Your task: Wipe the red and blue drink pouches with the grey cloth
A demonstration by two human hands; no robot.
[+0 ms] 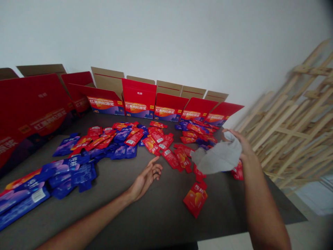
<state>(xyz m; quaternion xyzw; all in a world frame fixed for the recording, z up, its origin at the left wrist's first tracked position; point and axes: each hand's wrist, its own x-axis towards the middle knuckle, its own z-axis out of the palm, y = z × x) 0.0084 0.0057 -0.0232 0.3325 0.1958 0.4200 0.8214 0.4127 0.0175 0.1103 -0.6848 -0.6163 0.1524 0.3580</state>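
Right hand (240, 146) pinches a crumpled grey cloth (220, 158).
Left hand (145, 178), fingers loosely spread, rests beside red foil sachets (171, 158); cloth hides right fingertips.

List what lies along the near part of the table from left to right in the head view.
Pile of blue foil pouches → open left hand → lone red foil pouch → grey cloth → right hand gripping that cloth.

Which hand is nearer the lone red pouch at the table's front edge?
Left, narrowly. The left hand lies open, left of the lone red pouch; the right hand holds a grey cloth above it.
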